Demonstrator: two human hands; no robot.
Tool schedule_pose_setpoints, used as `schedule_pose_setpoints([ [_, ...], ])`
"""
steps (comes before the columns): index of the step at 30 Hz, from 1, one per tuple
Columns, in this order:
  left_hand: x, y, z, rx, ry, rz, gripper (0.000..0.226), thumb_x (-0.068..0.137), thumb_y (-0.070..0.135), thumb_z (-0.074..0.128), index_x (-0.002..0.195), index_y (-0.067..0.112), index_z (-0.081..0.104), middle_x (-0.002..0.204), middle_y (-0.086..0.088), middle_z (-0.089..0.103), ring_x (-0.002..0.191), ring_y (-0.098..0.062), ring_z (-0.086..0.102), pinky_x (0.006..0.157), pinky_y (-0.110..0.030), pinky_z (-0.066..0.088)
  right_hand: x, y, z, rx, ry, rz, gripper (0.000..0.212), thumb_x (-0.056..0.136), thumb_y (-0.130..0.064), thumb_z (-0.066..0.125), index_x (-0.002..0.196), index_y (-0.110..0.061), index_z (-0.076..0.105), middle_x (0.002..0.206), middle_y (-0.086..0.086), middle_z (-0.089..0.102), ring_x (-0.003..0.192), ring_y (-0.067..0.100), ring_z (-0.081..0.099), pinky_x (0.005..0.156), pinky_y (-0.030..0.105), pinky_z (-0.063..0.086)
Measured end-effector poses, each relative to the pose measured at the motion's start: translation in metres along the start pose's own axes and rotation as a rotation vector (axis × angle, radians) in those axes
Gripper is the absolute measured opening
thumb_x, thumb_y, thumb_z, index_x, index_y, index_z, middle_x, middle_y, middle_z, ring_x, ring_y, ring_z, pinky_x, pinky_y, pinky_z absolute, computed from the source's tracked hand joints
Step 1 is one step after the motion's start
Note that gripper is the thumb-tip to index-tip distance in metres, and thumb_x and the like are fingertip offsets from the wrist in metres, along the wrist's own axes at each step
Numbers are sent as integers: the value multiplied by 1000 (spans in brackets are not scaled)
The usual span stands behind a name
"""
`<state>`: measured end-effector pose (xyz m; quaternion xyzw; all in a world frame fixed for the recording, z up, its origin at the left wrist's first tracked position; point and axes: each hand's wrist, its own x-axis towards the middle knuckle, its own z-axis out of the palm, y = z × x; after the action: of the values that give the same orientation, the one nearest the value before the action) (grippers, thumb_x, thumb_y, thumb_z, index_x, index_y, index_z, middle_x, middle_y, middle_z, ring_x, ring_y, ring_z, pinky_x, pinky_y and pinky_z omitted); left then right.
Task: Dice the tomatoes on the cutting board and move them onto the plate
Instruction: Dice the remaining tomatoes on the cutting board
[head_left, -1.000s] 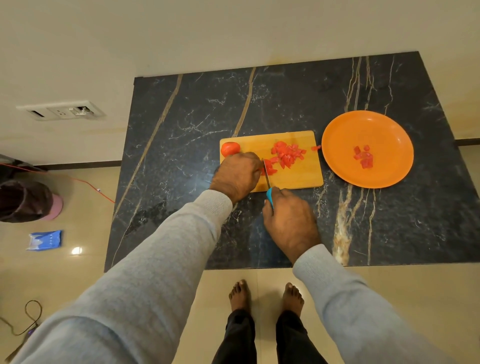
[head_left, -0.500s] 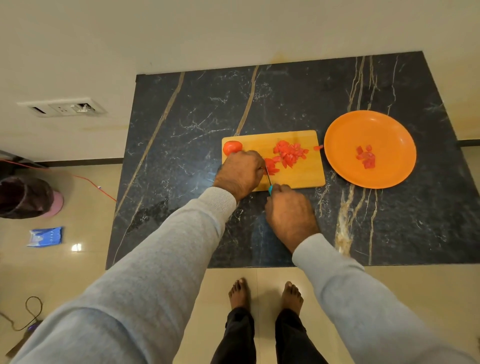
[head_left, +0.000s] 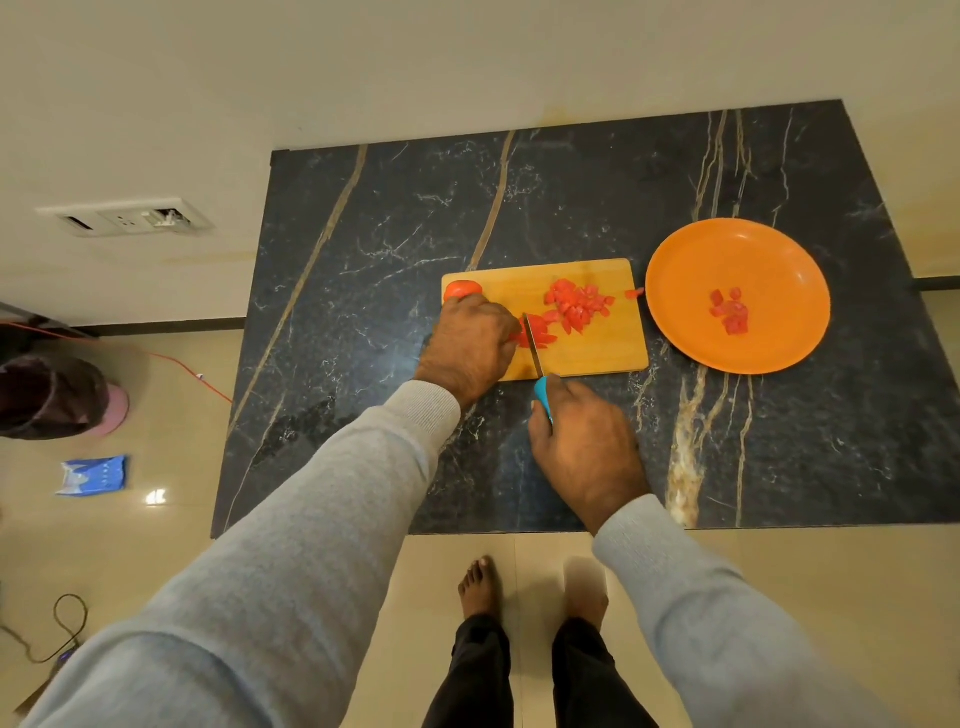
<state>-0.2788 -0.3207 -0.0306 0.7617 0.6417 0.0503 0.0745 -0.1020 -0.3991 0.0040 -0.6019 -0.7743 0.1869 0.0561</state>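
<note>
A wooden cutting board (head_left: 613, 358) lies on the dark marble counter. My left hand (head_left: 470, 348) presses tomato slices (head_left: 543, 332) down on the board's near left part. My right hand (head_left: 584, 447) grips a blue-handled knife (head_left: 533, 347), whose blade rests across the slices just right of my left fingers. A pile of diced tomato (head_left: 576, 304) sits in the board's middle. A whole tomato (head_left: 462, 289) rests at the far left corner, partly hidden by my left hand. One loose piece (head_left: 634, 292) lies at the board's right edge. The orange plate (head_left: 675, 291) on the right holds several tomato dice (head_left: 731, 312).
The marble counter (head_left: 363, 260) extends far behind and left of the board. Its front edge runs just above my bare feet (head_left: 480, 587). On the floor at left are a dark bin (head_left: 47, 395), a blue packet (head_left: 91, 475) and cables.
My right hand has drawn the knife back toward me a little after pushing forward; the left hand still pins the slices. The view shifted slightly.
</note>
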Motion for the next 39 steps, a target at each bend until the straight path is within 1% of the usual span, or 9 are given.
schedule_pose_setpoints([
  [4, 0, 5, 3, -35, 12, -52, 28, 102, 35, 56, 108, 24, 82, 101, 4, 78, 103, -22, 64, 119, -48, 28, 12, -7, 1, -48, -21, -8, 44, 103, -34, 47, 138, -8, 55, 111, 10, 65, 90, 30, 66, 74, 40, 57],
  [9, 3, 5, 1, -40, -4, -46, 30, 99, 33, 54, 104, 24, 83, 97, 4, 78, 99, -23, 65, 116, -48, 30, 32, -9, 0, -90, -25, -12, 35, 100, -30, 50, 124, -7, 62, 106, 12, 65, 85, 33, 66, 69, 40, 56],
  [14, 4, 7, -3, -36, -29, -34, 39, 97, 40, 46, 105, 26, 82, 99, 2, 79, 100, -25, 66, 113, -48, 30, 52, -16, -3, -136, -68, -24, 27, 95, -24, 53, 111, -6, 64, 102, 13, 66, 85, 35, 67, 67, 39, 53],
  [20, 2, 6, 0, -48, -30, -52, 32, 103, 36, 52, 108, 24, 81, 101, 4, 78, 103, -22, 65, 120, -47, 21, 28, -7, 4, -178, -144, -9, 31, 100, -26, 53, 126, -9, 59, 114, 11, 63, 95, 30, 67, 76, 38, 54],
  [23, 1, 5, -1, -60, -22, -60, 31, 103, 35, 52, 106, 24, 81, 101, 5, 78, 103, -22, 66, 120, -45, 21, 14, -1, 8, -192, -174, 14, 31, 101, -24, 53, 128, -9, 56, 114, 9, 64, 93, 28, 68, 76, 38, 56],
  [27, 1, 6, -8, -56, -42, -60, 29, 105, 35, 53, 111, 26, 81, 108, 5, 76, 110, -23, 62, 115, -45, 23, 4, 2, 5, -159, -218, 45, 35, 102, -27, 51, 133, -11, 52, 121, 9, 62, 100, 28, 66, 82, 37, 54],
  [30, -1, 6, -10, -38, -49, -71, 29, 106, 37, 54, 118, 28, 79, 114, 5, 75, 118, -25, 55, 109, -46, 26, -7, 6, -2, -98, -181, 42, 38, 103, -31, 46, 135, -12, 51, 122, 8, 61, 101, 28, 65, 85, 38, 56],
  [34, -4, 6, -12, -74, -43, -139, 27, 104, 33, 58, 125, 29, 75, 117, 5, 75, 124, -24, 54, 114, -46, 26, -17, 9, -9, -48, -80, 18, 47, 105, -38, 40, 143, -11, 49, 121, 8, 63, 99, 24, 65, 82, 37, 57],
  [39, -8, 1, -16, -34, 40, -156, 21, 100, 28, 59, 110, 26, 78, 113, 3, 73, 121, -23, 55, 107, -46, 29, -1, -1, -4, -50, -58, -30, 49, 105, -37, 41, 144, -10, 50, 120, 9, 64, 96, 27, 66, 79, 38, 57],
])
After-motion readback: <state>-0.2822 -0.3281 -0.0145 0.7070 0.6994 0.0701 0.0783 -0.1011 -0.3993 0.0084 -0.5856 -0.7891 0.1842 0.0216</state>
